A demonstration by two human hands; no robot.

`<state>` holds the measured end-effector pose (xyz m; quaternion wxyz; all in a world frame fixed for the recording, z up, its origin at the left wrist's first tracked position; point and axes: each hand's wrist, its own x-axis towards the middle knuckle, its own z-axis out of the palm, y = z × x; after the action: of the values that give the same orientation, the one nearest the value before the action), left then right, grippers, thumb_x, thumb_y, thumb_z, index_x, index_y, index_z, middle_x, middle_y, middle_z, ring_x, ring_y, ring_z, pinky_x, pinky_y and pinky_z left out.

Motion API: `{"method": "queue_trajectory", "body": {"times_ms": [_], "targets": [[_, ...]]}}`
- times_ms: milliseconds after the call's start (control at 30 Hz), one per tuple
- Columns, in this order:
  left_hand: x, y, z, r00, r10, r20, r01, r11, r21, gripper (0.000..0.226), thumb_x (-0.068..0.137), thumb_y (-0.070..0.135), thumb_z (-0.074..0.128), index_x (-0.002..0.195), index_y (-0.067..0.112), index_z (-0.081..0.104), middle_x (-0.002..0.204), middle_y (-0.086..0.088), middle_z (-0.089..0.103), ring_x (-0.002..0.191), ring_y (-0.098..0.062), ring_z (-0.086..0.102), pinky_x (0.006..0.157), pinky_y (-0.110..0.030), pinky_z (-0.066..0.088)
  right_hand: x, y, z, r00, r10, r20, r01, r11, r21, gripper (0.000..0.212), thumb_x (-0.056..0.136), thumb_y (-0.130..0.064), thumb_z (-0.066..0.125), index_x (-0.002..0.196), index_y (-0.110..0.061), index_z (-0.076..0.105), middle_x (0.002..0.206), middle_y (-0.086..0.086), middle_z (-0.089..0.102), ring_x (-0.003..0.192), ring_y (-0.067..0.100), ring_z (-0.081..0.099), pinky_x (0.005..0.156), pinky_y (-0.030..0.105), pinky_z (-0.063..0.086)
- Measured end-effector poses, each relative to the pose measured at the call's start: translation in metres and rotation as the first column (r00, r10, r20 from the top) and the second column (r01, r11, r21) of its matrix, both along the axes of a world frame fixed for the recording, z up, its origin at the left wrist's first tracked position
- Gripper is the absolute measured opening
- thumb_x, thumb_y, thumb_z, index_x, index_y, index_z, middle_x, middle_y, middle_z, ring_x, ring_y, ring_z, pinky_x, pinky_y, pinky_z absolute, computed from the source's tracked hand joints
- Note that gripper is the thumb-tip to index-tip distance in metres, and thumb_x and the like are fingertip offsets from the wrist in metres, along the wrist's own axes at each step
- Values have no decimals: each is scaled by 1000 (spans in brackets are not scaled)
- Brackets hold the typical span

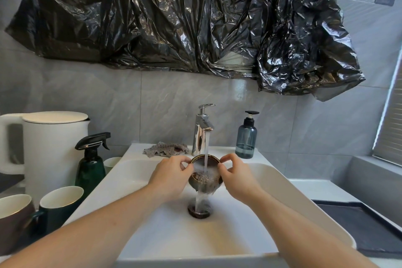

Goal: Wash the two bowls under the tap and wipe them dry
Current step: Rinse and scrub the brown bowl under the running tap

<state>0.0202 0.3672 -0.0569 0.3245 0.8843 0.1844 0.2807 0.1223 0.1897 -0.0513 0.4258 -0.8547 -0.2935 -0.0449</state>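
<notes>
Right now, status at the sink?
Both hands, left and right, pinch the bowl rim. Tap running into bowl, water overflowing to drain. Nothing in the way.

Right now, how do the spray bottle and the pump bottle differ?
The spray bottle is dark green with a black trigger head; the pump bottle is translucent blue-grey with a black pump. The spray bottle stands left of the sink by the mugs; the pump bottle stands right of the tap. Both are upright.

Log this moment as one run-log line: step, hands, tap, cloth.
step: rinsing bowl | left hand: holds rim | right hand: holds rim | tap: running | cloth: behind basin, untouched
</notes>
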Motion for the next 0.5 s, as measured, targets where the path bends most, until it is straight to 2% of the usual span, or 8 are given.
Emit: {"method": "queue_trajectory", "body": {"times_ms": [233, 500], "targets": [[1, -1, 3, 998, 29, 59, -33, 997, 68, 21, 98, 41, 61, 114, 39, 74, 71, 16, 74, 85, -12, 68, 83, -36, 57, 3, 3, -2, 999, 25, -28, -25, 1000, 1, 13, 106, -38, 48, 116, -30, 51, 87, -2, 75, 73, 20, 68, 64, 38, 55], [0, -2, 4, 993, 52, 104, -69, 982, 174, 24, 97, 44, 62, 116, 39, 75, 73, 15, 72, 88, -15, 66, 84, -37, 55, 3, 3, -3, 995, 49, -89, -55, 997, -60, 16, 108, -33, 45, 122, -26, 45, 95, 3, 73, 70, 19, 63, 56, 30, 47]]}}
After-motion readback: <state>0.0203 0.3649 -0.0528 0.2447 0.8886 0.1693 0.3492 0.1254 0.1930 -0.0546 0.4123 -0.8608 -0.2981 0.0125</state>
